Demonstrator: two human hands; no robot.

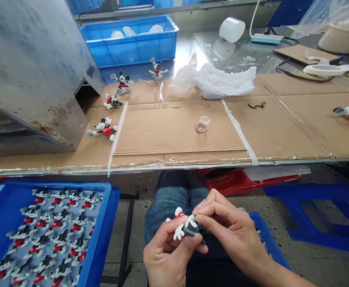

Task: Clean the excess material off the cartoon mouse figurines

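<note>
Gripping a small mouse figurine [184, 225] over the lap: left hand [166, 255] closed around the lower body, thumb pressed across the grey base part. Right hand [226, 231] pinched on the upper end of the same figurine, fingertips [198, 217] together at the head area. Held well below the table [180, 137] edge, above blue jeans [174, 199].

Risks, judged from this grip:

- Slip from the pinch. Small contact area, smooth painted surface; likely fall to the lap or the speckled floor [138, 227] between the knees.
- Breakage or bending of thin limbs. White gloved parts protruding between the fingers; twisting force from opposed hands could snap or loosen one.
- Paint scuffing from thumb pressure on the red and black areas.
- Exact fit of the grey part not visible; misalignment cannot be ruled out.

Further out: blue tray [105, 223] at lower left, filled with rows of like figurines, just beside the left knee; a knock from the elbow could tip or scatter them. A second blue bin edge [267, 239] close under the right wrist. On the table, loose finished figurines [104, 128] near the front left, a small clear lidded cup [202, 124] at centre, crumpled plastic sheet [216, 81] behind.
</note>
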